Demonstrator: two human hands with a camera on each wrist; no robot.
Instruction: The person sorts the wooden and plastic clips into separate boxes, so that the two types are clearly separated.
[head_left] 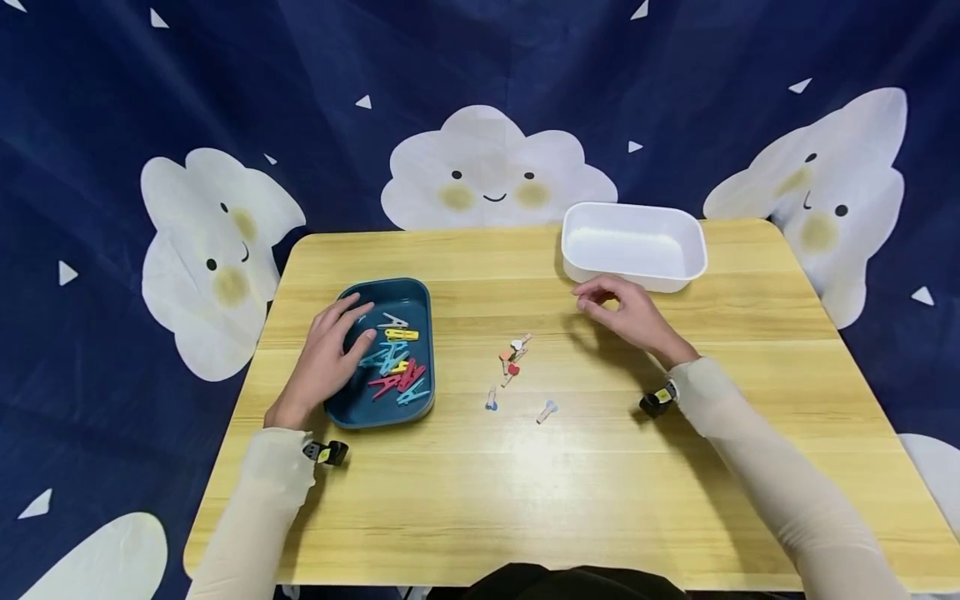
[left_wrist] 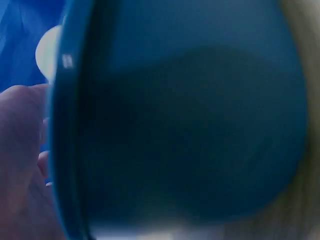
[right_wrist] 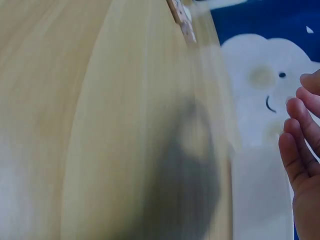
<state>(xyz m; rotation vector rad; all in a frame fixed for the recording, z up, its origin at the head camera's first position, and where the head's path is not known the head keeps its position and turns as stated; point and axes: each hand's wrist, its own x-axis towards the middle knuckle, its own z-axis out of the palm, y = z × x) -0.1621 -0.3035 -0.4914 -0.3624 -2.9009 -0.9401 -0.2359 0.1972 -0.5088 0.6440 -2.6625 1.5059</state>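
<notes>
My left hand [head_left: 327, 354] reaches over the left rim of a dark blue tray [head_left: 431, 333], fingers spread and holding nothing. Plastic clothespins lie in that tray: red ones [head_left: 408, 377], blue ones [head_left: 392, 358] and yellow ones [head_left: 402, 335]. The left wrist view shows mostly the tray's outer wall [left_wrist: 190, 150]. Above the table, my right hand [head_left: 626, 315] hovers just in front of a white tray [head_left: 637, 246], its fingers loosely bent with nothing between them. Between the two trays lie several small wooden clothespins with heart tops, including a red heart [head_left: 513, 370].
Two wooden clothespins with blue hearts lie nearer me, one on the left [head_left: 491, 400] and one on the right [head_left: 547, 411]. The wooden table [head_left: 480, 500] ends at a dark blue curtain [head_left: 495, 50] with cloud faces.
</notes>
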